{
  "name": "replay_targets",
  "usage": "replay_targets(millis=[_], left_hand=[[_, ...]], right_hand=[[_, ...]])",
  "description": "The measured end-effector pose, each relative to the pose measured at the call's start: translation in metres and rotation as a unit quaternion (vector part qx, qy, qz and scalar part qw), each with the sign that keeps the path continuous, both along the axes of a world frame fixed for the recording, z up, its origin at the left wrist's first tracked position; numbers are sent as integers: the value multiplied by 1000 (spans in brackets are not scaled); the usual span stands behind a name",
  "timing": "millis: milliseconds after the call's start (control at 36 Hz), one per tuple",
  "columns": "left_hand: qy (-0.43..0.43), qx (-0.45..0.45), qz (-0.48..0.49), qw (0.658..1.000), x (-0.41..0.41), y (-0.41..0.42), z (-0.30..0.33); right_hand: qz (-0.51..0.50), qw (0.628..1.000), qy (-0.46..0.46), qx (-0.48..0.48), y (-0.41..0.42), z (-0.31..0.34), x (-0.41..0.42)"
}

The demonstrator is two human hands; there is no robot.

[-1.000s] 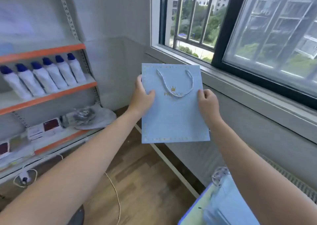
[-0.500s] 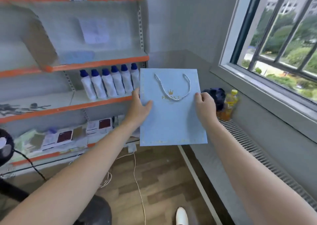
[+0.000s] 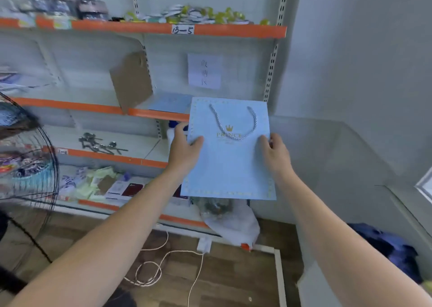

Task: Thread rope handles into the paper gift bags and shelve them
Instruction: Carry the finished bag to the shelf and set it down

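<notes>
A: While you face the shelving unit (image 3: 210,29), where is the gift bag (image 3: 228,166)?

B: You hold it flat and upright in front of the shelves, at the right end of the unit. Its top edge overlaps the orange lip of the middle shelf (image 3: 149,113). The rope handle (image 3: 236,125) is threaded and hangs in a loop over the gold crown print.

A: Hand states?

B: Your left hand (image 3: 184,147) grips the bag's left edge, thumb on the front face, fingers behind. Your right hand (image 3: 274,153) grips the right edge, thumb on the front face.

A: Anything already shelved?

B: Another pale blue bag (image 3: 170,103) lies flat on the middle shelf, just behind the held bag's top left corner, beside a leaning cardboard piece (image 3: 131,83).
</notes>
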State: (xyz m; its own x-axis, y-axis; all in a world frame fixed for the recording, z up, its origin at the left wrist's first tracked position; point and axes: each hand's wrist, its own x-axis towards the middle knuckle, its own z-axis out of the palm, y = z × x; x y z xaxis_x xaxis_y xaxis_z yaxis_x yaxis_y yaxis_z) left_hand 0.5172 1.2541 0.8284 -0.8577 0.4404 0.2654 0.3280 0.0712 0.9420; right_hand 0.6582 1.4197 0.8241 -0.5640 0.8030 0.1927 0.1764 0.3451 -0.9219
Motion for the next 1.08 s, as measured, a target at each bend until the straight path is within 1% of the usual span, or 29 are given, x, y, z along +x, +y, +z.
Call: replay_targets(millis=[56, 111, 250, 417, 528, 583, 667, 722, 806, 889, 1028, 1083], left_hand=[[-2, -8, 8, 1000, -12, 14, 3], [-6, -22, 12, 1000, -25, 30, 7], [-40, -24, 6, 999, -61, 68, 9], [-60, -90, -34, 994, -120, 108, -10], [-55, -101, 4, 993, -172, 135, -21], [-35, -111, 31, 993, -209, 147, -28], [-6, -170, 45, 984, -269, 158, -34], [16, -219, 57, 974, -308, 162, -37], [58, -266, 83, 959, -361, 167, -39], [58, -307, 97, 945, -406, 172, -38], [36, -393, 27, 919, -471, 174, -41], [26, -416, 23, 909, -495, 176, -44]], right_hand=[[25, 1000, -10, 4, 18, 2, -16], [30, 999, -10, 11, 36, 3, -32], [9, 1000, 4, 3, 81, 5, -74], [-13, 1000, -9, 2, 137, 0, -141], [-15, 1000, -10, -18, 167, -9, -201], [-4, 1000, -12, -24, 177, -15, -236], [32, 999, -40, 14, 185, -23, -288], [65, 993, -78, 53, 189, -27, -322], [111, 977, -147, 103, 197, -32, -372], [153, 966, -180, 105, 204, -35, -420], [174, 957, -211, 93, 208, -38, -488], [173, 955, -223, 87, 209, -42, -511]])
